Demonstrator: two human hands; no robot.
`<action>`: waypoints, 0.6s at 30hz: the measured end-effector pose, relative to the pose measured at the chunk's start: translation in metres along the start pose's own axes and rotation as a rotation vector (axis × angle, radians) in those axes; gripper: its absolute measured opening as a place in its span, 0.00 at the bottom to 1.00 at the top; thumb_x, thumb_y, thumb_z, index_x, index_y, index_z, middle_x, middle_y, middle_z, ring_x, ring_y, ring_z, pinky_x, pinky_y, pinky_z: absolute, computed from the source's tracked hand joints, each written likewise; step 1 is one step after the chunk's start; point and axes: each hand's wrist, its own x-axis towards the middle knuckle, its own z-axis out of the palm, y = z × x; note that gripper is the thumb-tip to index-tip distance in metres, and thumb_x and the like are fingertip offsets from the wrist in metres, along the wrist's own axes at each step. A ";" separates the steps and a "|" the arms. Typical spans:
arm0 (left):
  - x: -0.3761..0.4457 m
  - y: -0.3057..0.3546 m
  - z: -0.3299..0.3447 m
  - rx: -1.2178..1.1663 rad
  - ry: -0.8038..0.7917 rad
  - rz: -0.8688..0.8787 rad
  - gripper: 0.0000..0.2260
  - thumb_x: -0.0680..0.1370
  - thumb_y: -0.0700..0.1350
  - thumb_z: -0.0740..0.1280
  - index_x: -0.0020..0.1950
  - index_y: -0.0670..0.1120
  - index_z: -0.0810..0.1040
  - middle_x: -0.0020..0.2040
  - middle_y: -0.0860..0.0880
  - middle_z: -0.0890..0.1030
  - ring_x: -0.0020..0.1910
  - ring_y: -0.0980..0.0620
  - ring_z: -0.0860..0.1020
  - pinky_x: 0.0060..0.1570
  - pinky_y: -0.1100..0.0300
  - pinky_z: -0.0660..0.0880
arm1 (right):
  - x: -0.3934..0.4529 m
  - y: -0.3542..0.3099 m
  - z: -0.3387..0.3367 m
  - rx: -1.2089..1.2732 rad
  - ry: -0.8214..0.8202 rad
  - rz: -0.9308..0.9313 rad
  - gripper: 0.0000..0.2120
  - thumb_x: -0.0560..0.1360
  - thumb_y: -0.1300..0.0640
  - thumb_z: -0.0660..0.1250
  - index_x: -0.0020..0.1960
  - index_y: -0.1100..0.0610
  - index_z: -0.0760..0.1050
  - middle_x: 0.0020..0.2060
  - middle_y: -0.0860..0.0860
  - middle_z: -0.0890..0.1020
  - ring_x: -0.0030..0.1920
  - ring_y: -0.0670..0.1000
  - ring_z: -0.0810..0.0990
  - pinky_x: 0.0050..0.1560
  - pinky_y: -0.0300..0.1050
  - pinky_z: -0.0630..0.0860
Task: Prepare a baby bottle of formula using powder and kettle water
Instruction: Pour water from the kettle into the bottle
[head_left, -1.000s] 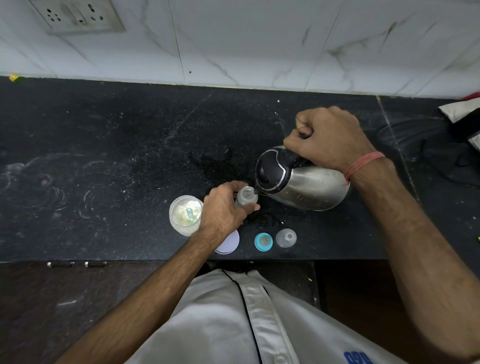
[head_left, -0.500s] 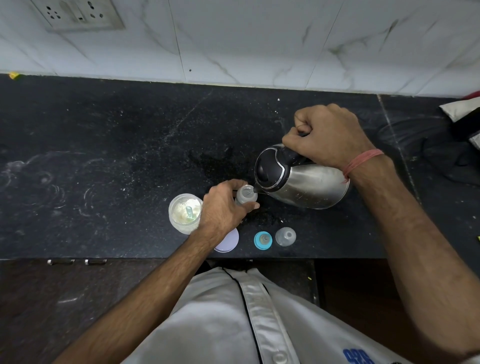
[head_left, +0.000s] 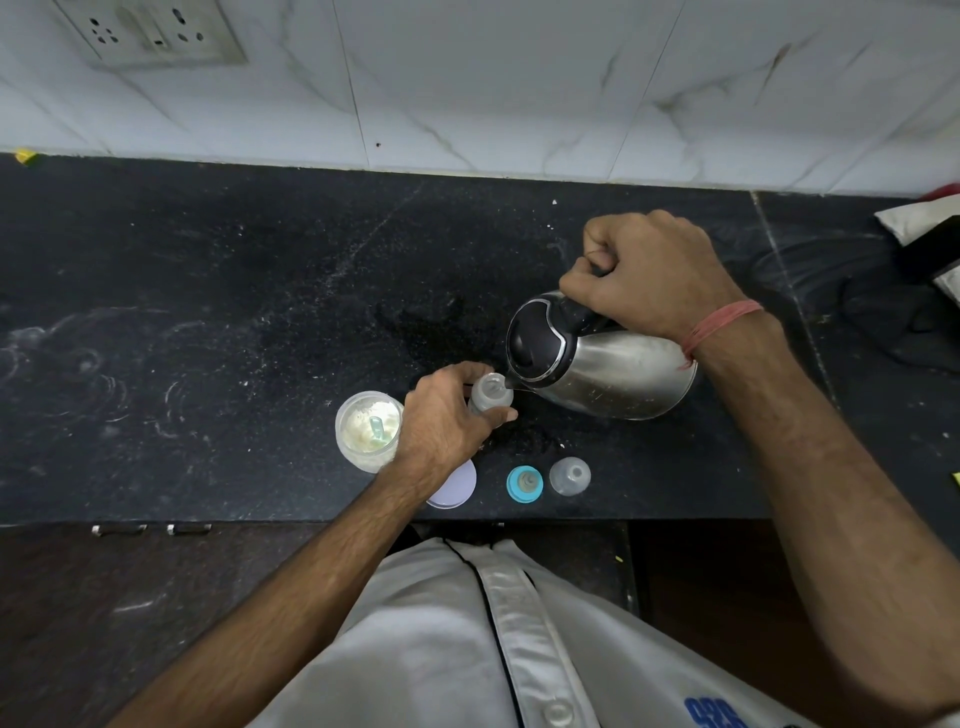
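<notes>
Black speckled stone worktop under marble wall tiles, steel kettle tilted, right hand clenched round its black handle, spout over clear bottle gripped by left hand, open powder jar, lid half hidden, blue-ringed teat, clear cap.

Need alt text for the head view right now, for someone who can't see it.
The right hand tilts a steel kettle with a black lid, spout at the mouth of a small clear baby bottle gripped by the left hand on a black counter. An open powder jar stands beside it.
</notes>
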 end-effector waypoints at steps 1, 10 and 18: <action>0.000 0.000 0.000 -0.003 0.003 -0.002 0.27 0.71 0.57 0.86 0.68 0.57 0.85 0.56 0.58 0.87 0.51 0.61 0.82 0.45 0.73 0.70 | 0.000 0.000 0.000 -0.001 0.000 0.001 0.16 0.74 0.50 0.68 0.35 0.53 0.65 0.27 0.47 0.73 0.31 0.47 0.70 0.55 0.52 0.73; 0.001 -0.002 0.001 -0.015 -0.003 0.000 0.27 0.70 0.57 0.86 0.68 0.57 0.85 0.55 0.59 0.87 0.52 0.61 0.83 0.46 0.72 0.71 | 0.000 -0.001 -0.001 -0.014 -0.010 -0.004 0.16 0.75 0.50 0.67 0.34 0.54 0.64 0.27 0.47 0.72 0.32 0.49 0.70 0.54 0.51 0.72; 0.002 -0.004 0.002 -0.010 0.000 0.007 0.27 0.71 0.57 0.86 0.68 0.57 0.84 0.58 0.58 0.87 0.55 0.60 0.83 0.45 0.74 0.69 | -0.001 -0.002 -0.003 -0.003 -0.028 -0.001 0.16 0.75 0.50 0.67 0.34 0.53 0.64 0.27 0.48 0.72 0.31 0.50 0.70 0.56 0.53 0.74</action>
